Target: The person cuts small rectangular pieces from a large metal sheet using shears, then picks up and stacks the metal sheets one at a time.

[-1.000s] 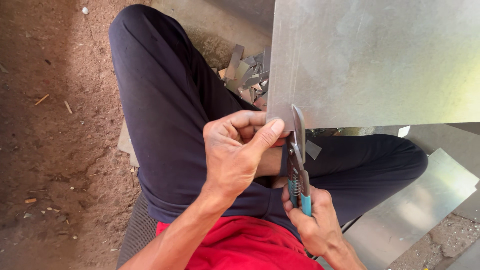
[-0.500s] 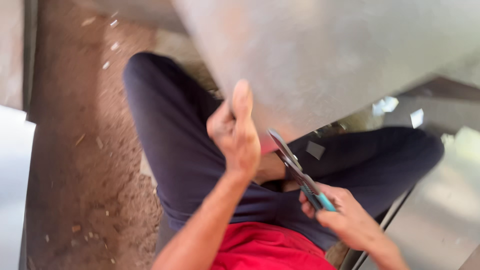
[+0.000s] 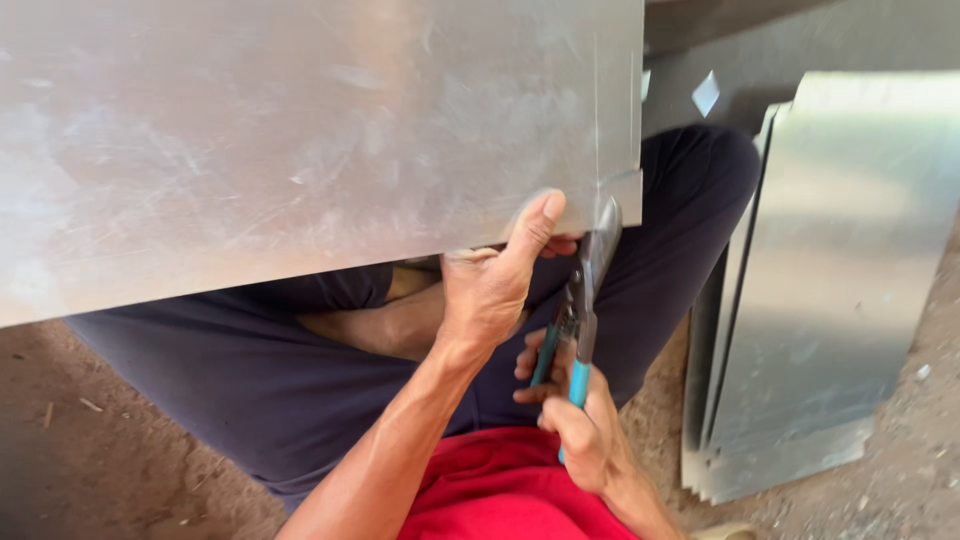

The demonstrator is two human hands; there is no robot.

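Big metal sheet (image 3: 300,140) fills most of the view, resting over the person's crossed legs in dark trousers (image 3: 250,370). A stack of cut sheets (image 3: 820,280) leans just right of it. Left hand (image 3: 495,285) pinches the big sheet's bottom edge, thumb up on its face. Right hand (image 3: 575,425), just below that edge, is clenched around the teal-handled snips (image 3: 580,310), blades at the sheet's lower right corner.

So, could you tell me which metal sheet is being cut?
The large sheet across the lap, gripped by the left hand with snips at its edge; the others lie stacked aside.
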